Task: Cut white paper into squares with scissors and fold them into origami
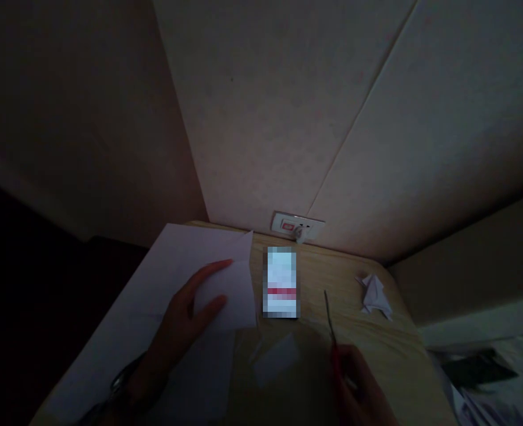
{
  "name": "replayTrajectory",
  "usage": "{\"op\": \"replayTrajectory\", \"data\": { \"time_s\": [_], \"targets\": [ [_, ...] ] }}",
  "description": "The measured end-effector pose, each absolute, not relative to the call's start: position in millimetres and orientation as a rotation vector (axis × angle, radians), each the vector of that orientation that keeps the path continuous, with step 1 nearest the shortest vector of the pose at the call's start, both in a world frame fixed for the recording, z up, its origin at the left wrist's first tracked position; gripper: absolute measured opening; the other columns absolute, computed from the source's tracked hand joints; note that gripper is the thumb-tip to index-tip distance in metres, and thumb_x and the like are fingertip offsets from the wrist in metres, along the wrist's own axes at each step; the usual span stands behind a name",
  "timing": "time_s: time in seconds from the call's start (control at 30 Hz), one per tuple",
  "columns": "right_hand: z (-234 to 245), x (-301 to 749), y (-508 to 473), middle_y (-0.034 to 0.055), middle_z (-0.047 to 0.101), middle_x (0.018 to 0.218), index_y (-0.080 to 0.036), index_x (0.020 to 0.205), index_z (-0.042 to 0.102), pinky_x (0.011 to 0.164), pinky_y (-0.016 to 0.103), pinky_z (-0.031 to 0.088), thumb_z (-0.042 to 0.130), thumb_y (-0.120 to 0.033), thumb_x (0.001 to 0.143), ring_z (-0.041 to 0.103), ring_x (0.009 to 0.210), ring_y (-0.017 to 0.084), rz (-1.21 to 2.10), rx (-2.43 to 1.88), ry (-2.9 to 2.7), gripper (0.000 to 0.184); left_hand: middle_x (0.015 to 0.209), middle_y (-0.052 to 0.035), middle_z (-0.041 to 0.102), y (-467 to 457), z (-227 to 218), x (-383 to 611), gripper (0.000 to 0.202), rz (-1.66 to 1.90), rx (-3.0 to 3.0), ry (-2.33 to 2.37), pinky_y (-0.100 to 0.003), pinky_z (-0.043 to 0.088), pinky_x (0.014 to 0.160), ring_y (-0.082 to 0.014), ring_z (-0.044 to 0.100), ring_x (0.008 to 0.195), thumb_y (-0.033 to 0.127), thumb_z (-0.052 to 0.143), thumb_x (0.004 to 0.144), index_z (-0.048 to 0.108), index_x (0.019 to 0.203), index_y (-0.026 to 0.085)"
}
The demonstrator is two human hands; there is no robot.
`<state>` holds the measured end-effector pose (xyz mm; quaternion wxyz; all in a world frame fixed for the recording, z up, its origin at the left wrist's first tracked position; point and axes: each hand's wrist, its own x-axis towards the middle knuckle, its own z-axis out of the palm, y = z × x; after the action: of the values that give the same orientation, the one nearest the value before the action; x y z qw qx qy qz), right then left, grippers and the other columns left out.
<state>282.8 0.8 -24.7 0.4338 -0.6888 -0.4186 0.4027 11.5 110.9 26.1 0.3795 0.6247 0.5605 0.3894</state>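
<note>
My left hand (186,319) lies on a large white sheet of paper (155,284) at the left of the wooden table (377,349). Thumb and index finger pinch a folded flap of that sheet (230,296). My right hand (359,384) is closed round red-handled scissors (330,325) at the lower right, blades pointing up and away over the table. A small loose piece of paper (277,358) rests between the hands. A phone with a lit screen (281,283) lies just right of the folded flap.
A folded paper figure (374,293) sits near the table's right edge. A wall socket with a plug (297,226) is at the back edge. Walls close in behind and to the left. Dark clutter (478,367) lies beyond the right edge. The scene is dim.
</note>
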Motion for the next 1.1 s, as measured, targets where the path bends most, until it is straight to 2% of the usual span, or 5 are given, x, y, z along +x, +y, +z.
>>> {"op": "replayTrajectory", "data": {
  "time_s": [0.17,0.3,0.6,0.87,1.1],
  "targets": [
    [-38.6,302.1,1.0,0.0103,0.069,0.099,-0.023,0.106,0.06,0.074,0.04,0.054,0.056,-0.055,0.079,0.066,0.085,0.027,0.697,-1.952,-1.244,0.042,0.14,-0.0083,0.054,108.6,29.8,14.5,0.047,1.073,1.478,1.333,-0.037,0.048,0.097,-0.03,0.051,0.125,0.039,0.059,0.084,0.056,0.126,0.02],
    [-44.2,290.3,5.6,0.0129,0.064,0.109,-0.021,0.108,0.061,0.086,0.046,0.051,0.05,-0.045,0.087,0.062,0.097,0.028,0.374,-1.942,-1.379,0.034,0.139,-0.0098,0.055,107.6,28.1,18.1,0.049,1.085,1.484,1.252,-0.039,0.047,0.099,-0.0291,0.054,0.123,0.039,0.058,0.083,0.054,0.128,0.018],
    [-50.7,283.0,18.0,0.0137,0.062,0.103,-0.018,0.104,0.064,0.084,0.045,0.05,0.049,-0.03,0.092,0.057,0.094,0.027,-0.065,-1.855,-1.493,0.024,0.129,-0.0095,0.063,111.2,24.1,27.9,0.043,1.054,1.609,1.211,-0.038,0.044,0.1,-0.028,0.056,0.119,0.036,0.057,0.082,0.062,0.119,0.015],
    [-44.1,277.3,18.1,0.0129,0.063,0.104,-0.018,0.101,0.063,0.083,0.044,0.046,0.046,-0.028,0.094,0.056,0.095,0.026,-0.182,-1.807,-1.508,0.021,0.123,-0.0098,0.066,117.6,14.2,26.0,0.041,1.032,1.605,1.146,-0.038,0.048,0.094,-0.0281,0.059,0.113,0.037,0.058,0.082,0.063,0.117,0.016],
    [-38.3,274.6,19.5,0.0092,0.065,0.101,-0.02,0.093,0.062,0.085,0.041,0.046,0.049,-0.015,0.09,0.058,0.095,0.024,-0.165,-1.728,-1.584,0.014,0.12,-0.0096,0.067,116.3,17.3,29.4,0.042,1.014,1.583,1.137,-0.034,0.05,0.089,-0.0275,0.062,0.107,0.04,0.062,0.08,0.064,0.115,0.016]
  ]
}}
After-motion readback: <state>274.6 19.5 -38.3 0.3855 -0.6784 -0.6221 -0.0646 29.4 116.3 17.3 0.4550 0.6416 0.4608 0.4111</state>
